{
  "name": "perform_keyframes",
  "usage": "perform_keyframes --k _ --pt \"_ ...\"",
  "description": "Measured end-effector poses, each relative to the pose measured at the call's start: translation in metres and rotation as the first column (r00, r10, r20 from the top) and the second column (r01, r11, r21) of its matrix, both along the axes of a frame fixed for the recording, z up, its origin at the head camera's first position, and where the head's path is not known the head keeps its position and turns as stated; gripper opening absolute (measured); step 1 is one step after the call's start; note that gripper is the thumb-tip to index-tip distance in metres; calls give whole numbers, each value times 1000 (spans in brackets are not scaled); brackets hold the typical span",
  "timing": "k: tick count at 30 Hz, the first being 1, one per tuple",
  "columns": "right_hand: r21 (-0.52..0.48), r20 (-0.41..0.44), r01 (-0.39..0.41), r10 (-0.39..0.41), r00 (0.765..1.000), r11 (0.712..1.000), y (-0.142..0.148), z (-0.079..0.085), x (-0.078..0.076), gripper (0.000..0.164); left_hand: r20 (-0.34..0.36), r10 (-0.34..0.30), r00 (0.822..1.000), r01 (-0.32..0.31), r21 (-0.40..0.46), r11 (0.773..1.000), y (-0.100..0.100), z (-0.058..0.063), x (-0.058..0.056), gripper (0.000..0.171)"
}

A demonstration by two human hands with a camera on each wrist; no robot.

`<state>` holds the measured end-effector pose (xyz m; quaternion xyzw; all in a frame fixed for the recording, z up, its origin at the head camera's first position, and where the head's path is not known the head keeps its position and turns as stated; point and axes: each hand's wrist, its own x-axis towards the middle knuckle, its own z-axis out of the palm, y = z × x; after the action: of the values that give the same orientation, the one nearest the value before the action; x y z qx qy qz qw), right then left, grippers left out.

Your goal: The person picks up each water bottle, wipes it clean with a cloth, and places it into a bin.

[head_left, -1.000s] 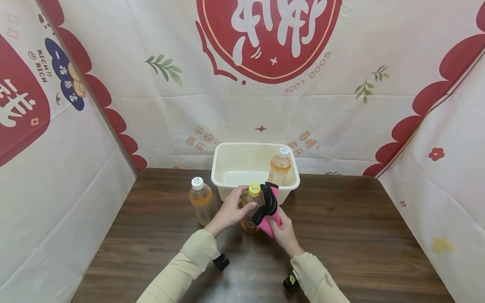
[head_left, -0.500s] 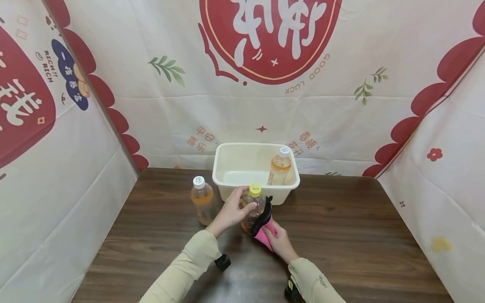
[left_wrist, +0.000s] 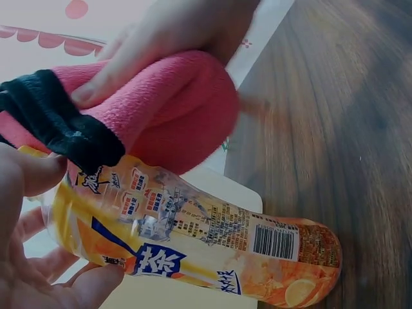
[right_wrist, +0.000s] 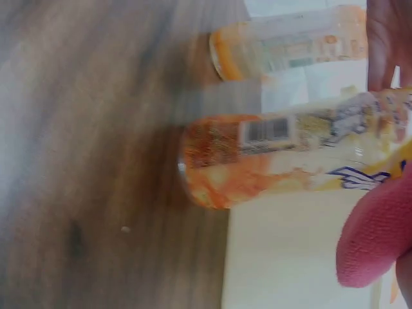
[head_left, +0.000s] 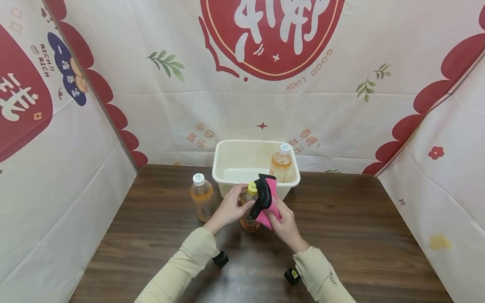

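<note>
Yellow-capped, orange-bottomed bottle (left_wrist: 199, 235) fast in the left grip (head_left: 229, 210); pink, black-edged cloth (left_wrist: 164, 119) fast in the right grip (head_left: 286, 223).

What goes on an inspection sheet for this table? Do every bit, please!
Surface: dark wood-grain table.
Job's things: yellow-capped tea bottle; pink cloth with black trim at its upper part.
Clutter: white-capped bottle beside the cream bin; second white-capped bottle inside the bin.
Hands: left hand grips the tea bottle; right hand grips the cloth.
Cables: nothing seen.
Surroundings: white drapes with red designs on three sides.
</note>
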<state>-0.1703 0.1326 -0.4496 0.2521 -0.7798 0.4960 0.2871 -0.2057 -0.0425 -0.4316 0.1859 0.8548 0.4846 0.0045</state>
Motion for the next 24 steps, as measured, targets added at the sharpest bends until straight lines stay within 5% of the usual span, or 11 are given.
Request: perform_keyframes --k 7,14,20,24 --pt "-15 5 -12 12 1000 1000 -1 -12 1 35 -38 4 999 -5 -14 1000 0 0 3 43" --pt "-4 167 48 -46 985 999 6 -80 2 29 -109 -13 994 12 -4 1000 1 -3 7 49" --pt "84 370 64 -91 924 994 13 -113 -3 19 -33 -8 999 8 10 1000 2 -4 5 48" --pt "105 339 65 -97 936 992 14 -115 -2 19 -11 1 1000 -1 -3 1000 2 -4 3 48"
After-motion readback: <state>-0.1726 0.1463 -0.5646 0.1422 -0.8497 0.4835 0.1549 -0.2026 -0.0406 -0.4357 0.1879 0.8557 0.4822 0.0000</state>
